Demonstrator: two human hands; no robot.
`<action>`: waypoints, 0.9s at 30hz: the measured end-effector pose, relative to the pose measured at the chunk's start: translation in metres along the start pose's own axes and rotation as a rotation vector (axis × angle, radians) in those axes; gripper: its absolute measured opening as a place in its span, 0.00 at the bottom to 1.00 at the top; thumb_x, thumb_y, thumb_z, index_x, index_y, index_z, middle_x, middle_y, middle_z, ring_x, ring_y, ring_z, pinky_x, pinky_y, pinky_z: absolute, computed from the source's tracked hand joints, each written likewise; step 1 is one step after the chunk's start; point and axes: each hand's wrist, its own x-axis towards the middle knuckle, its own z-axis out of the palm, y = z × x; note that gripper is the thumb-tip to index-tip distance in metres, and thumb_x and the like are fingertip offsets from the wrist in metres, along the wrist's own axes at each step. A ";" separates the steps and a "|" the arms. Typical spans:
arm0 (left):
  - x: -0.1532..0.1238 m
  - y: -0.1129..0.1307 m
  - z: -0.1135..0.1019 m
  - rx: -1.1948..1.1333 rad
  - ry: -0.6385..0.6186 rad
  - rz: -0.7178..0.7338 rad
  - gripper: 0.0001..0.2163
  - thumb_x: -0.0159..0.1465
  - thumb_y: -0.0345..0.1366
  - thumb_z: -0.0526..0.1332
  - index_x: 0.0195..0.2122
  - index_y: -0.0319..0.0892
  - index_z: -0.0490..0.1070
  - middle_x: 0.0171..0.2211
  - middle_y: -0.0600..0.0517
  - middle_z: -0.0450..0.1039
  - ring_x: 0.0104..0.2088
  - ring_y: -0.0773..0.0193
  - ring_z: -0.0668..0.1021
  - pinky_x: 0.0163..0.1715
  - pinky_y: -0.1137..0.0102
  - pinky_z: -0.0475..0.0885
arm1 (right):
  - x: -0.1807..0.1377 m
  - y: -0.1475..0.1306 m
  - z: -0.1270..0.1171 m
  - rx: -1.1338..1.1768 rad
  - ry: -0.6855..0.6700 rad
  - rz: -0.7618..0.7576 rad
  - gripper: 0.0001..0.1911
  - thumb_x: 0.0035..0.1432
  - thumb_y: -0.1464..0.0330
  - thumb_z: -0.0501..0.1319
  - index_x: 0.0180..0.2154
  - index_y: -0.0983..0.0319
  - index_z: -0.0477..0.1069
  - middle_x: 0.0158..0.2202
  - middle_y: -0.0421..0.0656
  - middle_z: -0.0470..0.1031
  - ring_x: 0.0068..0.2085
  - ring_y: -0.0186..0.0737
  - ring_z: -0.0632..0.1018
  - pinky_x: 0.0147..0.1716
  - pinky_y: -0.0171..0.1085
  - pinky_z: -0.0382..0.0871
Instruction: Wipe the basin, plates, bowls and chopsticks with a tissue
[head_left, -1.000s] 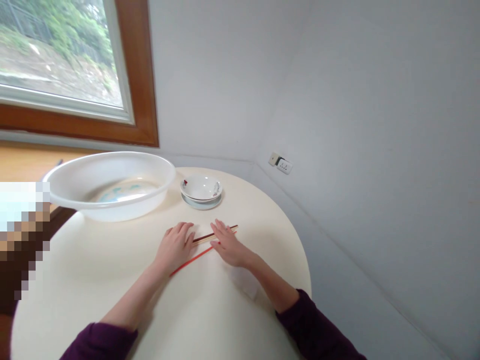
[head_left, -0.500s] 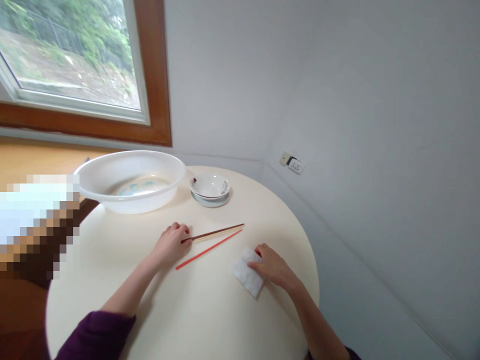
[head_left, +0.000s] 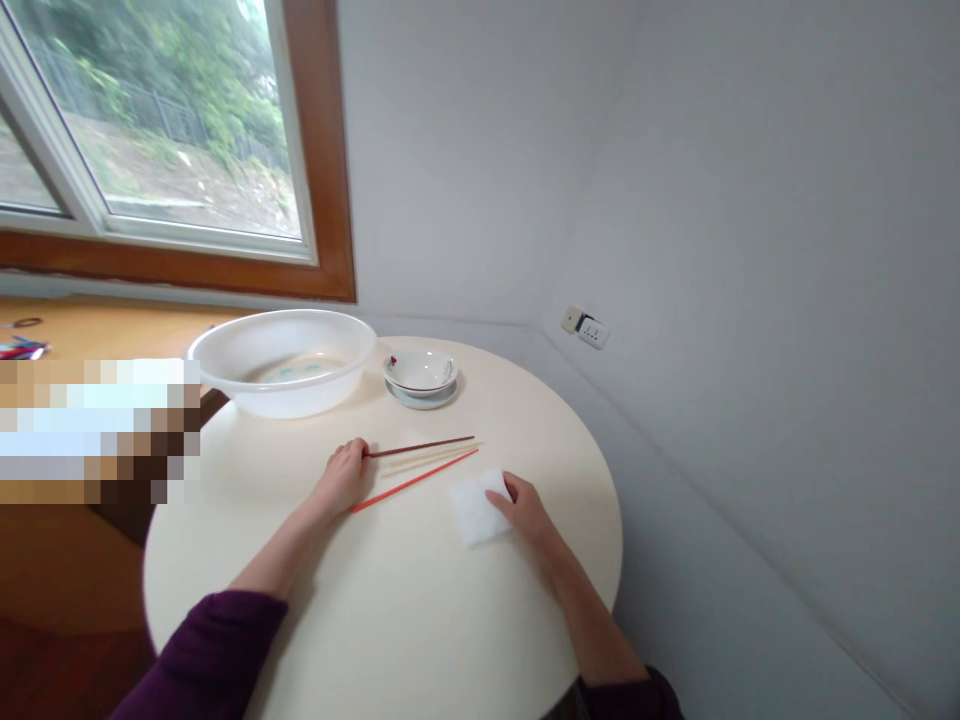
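My left hand [head_left: 343, 477] is closed on the near end of a dark brown chopstick [head_left: 424, 446], which is lifted slightly off the round cream table [head_left: 390, 600]. A pale chopstick [head_left: 442, 456] and a red chopstick [head_left: 412, 481] lie on the table just beside it. My right hand [head_left: 525, 510] pinches the edge of a white folded cloth [head_left: 475, 514] that rests on the table to the right of the chopsticks.
A large white plastic basin [head_left: 285, 362] stands at the far left of the table. Next to it are two stacked small bowls [head_left: 420, 376]. A window and wooden sill are behind; grey walls with a socket [head_left: 585, 327] close in on the right.
My right hand left the chopsticks and took hold of the white cloth, sliding it a little left. My left hand closed on the brown chopstick's end. The camera tilted up slightly.
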 end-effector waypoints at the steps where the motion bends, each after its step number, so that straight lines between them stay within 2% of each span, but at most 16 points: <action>1: -0.001 -0.002 0.001 -0.044 0.018 -0.011 0.04 0.56 0.31 0.48 0.31 0.42 0.61 0.30 0.45 0.69 0.35 0.55 0.71 0.38 0.63 0.65 | 0.001 0.000 0.000 0.090 0.021 0.011 0.09 0.43 0.64 0.59 0.26 0.64 0.68 0.23 0.38 0.70 0.26 0.35 0.68 0.25 0.32 0.60; 4: -0.005 -0.003 0.002 -0.104 0.056 -0.041 0.04 0.57 0.31 0.48 0.32 0.43 0.59 0.28 0.47 0.68 0.33 0.56 0.71 0.36 0.64 0.65 | 0.003 -0.002 0.002 0.335 0.094 0.072 0.12 0.38 0.65 0.63 0.28 0.65 0.71 0.27 0.41 0.75 0.28 0.38 0.72 0.28 0.34 0.64; 7: -0.013 0.002 0.001 -0.138 0.097 -0.075 0.03 0.58 0.32 0.46 0.32 0.44 0.57 0.27 0.49 0.67 0.31 0.58 0.71 0.33 0.66 0.65 | 0.003 -0.005 0.003 0.472 0.137 0.108 0.15 0.37 0.65 0.64 0.31 0.65 0.73 0.30 0.43 0.77 0.31 0.41 0.75 0.32 0.36 0.67; 15: -0.037 0.025 0.000 -0.229 0.251 -0.131 0.03 0.60 0.35 0.45 0.33 0.45 0.54 0.22 0.55 0.62 0.25 0.63 0.69 0.28 0.69 0.63 | 0.006 -0.003 0.007 0.586 0.261 0.093 0.16 0.36 0.63 0.65 0.30 0.65 0.73 0.32 0.45 0.78 0.32 0.42 0.77 0.34 0.37 0.68; 21: -0.056 0.056 0.000 -0.350 0.339 -0.029 0.04 0.61 0.36 0.46 0.34 0.45 0.55 0.22 0.57 0.60 0.23 0.64 0.67 0.27 0.70 0.62 | 0.004 -0.004 0.017 0.671 0.401 0.092 0.14 0.36 0.64 0.64 0.29 0.64 0.72 0.30 0.43 0.78 0.32 0.40 0.76 0.31 0.35 0.68; 24: -0.064 0.075 0.007 -0.393 0.298 0.024 0.04 0.61 0.37 0.45 0.34 0.45 0.55 0.22 0.57 0.61 0.24 0.64 0.68 0.28 0.69 0.63 | 0.001 -0.008 0.029 0.725 0.438 0.090 0.13 0.37 0.65 0.63 0.29 0.63 0.71 0.29 0.42 0.78 0.31 0.39 0.76 0.31 0.34 0.67; 27: -0.069 0.090 0.018 -0.431 0.232 0.078 0.03 0.62 0.36 0.45 0.34 0.45 0.55 0.23 0.56 0.62 0.25 0.63 0.68 0.29 0.68 0.63 | -0.004 -0.018 0.052 0.796 0.404 0.088 0.13 0.37 0.66 0.63 0.30 0.63 0.70 0.29 0.41 0.77 0.30 0.38 0.75 0.30 0.34 0.68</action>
